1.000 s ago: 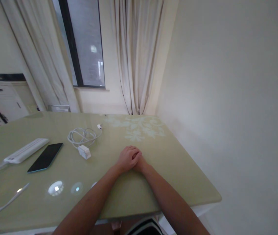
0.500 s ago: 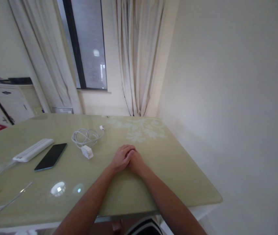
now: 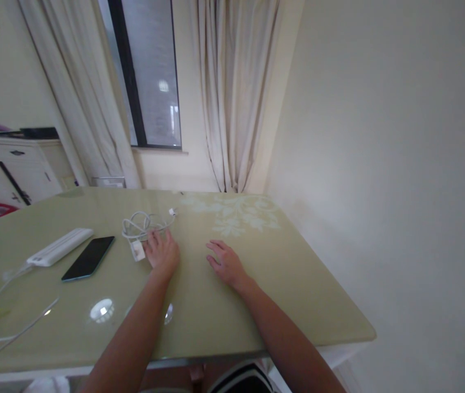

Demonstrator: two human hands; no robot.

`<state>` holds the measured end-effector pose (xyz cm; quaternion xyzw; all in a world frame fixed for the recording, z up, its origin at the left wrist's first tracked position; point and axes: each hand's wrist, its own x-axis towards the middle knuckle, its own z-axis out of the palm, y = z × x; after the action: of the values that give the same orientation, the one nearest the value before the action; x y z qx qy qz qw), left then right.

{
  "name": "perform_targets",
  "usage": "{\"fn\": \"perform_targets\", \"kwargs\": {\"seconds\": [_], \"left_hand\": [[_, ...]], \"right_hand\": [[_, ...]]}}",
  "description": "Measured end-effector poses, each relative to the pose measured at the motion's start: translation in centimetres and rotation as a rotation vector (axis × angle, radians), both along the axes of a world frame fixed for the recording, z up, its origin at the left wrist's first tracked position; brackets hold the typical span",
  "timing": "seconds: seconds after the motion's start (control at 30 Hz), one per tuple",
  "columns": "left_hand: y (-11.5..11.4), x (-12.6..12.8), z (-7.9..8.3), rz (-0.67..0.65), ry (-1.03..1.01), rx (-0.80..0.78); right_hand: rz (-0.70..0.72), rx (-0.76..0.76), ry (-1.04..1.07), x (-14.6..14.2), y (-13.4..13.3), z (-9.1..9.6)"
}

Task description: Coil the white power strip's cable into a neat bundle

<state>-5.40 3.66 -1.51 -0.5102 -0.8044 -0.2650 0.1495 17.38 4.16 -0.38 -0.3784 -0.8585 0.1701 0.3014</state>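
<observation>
My left hand (image 3: 162, 253) is over the table beside a white charger plug (image 3: 138, 250), fingers apart and reaching onto the near side of the coiled white cable (image 3: 136, 231). Its outer fingers are right at the plug's edge; whether they touch it I cannot tell. My right hand (image 3: 227, 264) rests low over the tabletop to the right, fingers loosely spread and holding nothing. The cable's small white connector end (image 3: 172, 212) points away, beyond my left hand.
On the left of the glossy green table (image 3: 298, 305) lie a dark phone (image 3: 88, 258) and a white power bank (image 3: 60, 247) with a cord attached. Another white cable (image 3: 15, 337) lies near the front left. A wall (image 3: 400, 191) borders the right side.
My hands, clasped together before, have come apart. The left has moved left to the charger plug and cable, and the plug has turned slightly. The right stays near its place with fingers opened.
</observation>
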Motion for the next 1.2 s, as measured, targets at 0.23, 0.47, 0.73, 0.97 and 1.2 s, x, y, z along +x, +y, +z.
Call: {"fn": "perform_targets", "kwargs": {"seconds": [0.23, 0.47, 0.73, 0.97, 1.2], "left_hand": [[0.0, -0.2, 0.7, 0.108, 0.05, -0.222], [0.2, -0.2, 0.7, 0.066, -0.03, -0.197], [0.9, 4.0, 1.0, -0.456, -0.561, 0.06], [-1.2, 8.2, 1.7, -1.004, -0.841, 0.045], [-1.1, 7.0, 2.6, -0.851, -0.854, 0.098]], "right_hand": [[0.0, -0.024, 0.045, -0.1, 0.2, -0.4], [-0.039, -0.035, 0.167, -0.3, 0.8, -0.8], [-0.247, -0.485, 0.737, -0.6, 3.5, -2.0], [-0.36, -0.858, 1.371, 0.2, 5.1, -1.0], [-0.446, -0.694, 1.446, 1.9, 4.4, 0.9]]}}
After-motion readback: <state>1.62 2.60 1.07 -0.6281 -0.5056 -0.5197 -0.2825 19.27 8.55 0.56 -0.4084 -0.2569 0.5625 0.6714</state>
